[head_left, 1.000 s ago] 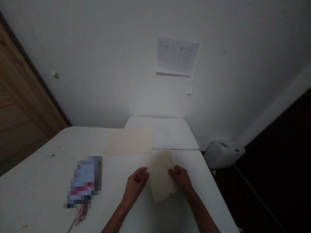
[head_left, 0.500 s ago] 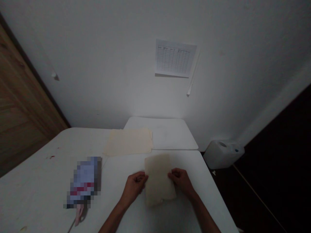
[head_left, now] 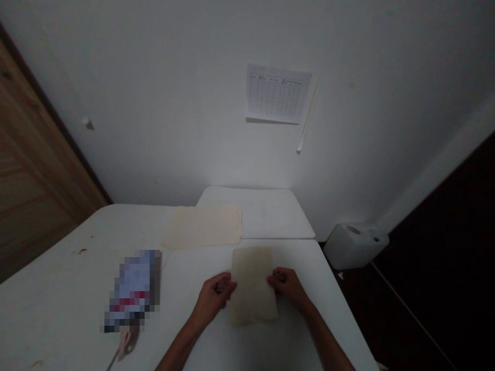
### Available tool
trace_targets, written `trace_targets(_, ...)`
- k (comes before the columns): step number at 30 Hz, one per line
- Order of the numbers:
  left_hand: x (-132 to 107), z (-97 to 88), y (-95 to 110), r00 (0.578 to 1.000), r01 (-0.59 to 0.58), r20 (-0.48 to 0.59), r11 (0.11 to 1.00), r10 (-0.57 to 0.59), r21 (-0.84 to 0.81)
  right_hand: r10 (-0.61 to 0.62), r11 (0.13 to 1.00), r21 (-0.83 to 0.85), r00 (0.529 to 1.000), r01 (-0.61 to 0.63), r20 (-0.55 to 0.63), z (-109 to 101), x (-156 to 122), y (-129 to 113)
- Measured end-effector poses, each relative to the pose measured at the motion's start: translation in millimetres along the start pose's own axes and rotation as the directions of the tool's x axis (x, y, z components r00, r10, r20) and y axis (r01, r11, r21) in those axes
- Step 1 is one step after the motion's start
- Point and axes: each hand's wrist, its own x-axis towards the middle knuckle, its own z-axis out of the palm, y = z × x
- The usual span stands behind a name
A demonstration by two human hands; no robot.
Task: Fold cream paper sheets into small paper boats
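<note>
Sheet (head_left: 253, 286) straightened, side edges in both hands (head_left: 212, 299)

A pixelated packet (head_left: 133, 291) lies between the left hand (head_left: 212, 299) and the table edge (head_left: 46, 257).

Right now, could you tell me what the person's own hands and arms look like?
The bare left hand and bare right hand wear no gloves. The slim left forearm and slim right forearm show no sleeves or watches; small markings are too dark to tell.
</note>
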Motion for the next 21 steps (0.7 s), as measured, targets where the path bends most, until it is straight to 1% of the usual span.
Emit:
trace_targets(3, -0.1, -1.8, -7.0, 1.0, 0.004, -0.004, 1.0, -0.004, -0.011, 0.027, 0.999, 0.042, 1.0, -0.027, 0.006, 0.0, -0.7, -0.4)
trace_targets(7, 1.2, -5.5, -12.6, 0.999, -0.006, 0.039, 0.999, 0.008, -0.044, 0.017, 0.997, 0.08, 0.999, -0.02, 0.041, -0.2, -0.9, -0.7)
trace_targets(13, -0.4, -7.5, -6.5, 0.996, -0.023, 0.088, 0.999, 0.027, -0.045, -0.016, 0.994, 0.105, 1.0, 0.017, -0.005, 0.3, -0.9, 0.9)
trace_targets(18, -2.0, -10.5, -4.5, 0.994, -0.041, 0.106, 0.999, 0.041, -0.006, -0.069, 0.998, -0.015, 0.997, 0.068, -0.034, -2.6, -1.9, 1.2)
trace_targets(21, 1.2, -12.1, -2.1, 0.987, -0.098, 0.116, 0.992, 0.107, -0.082, -0.096, 0.994, -0.061, 0.993, 0.092, -0.069, -3.3, -1.9, 1.8)
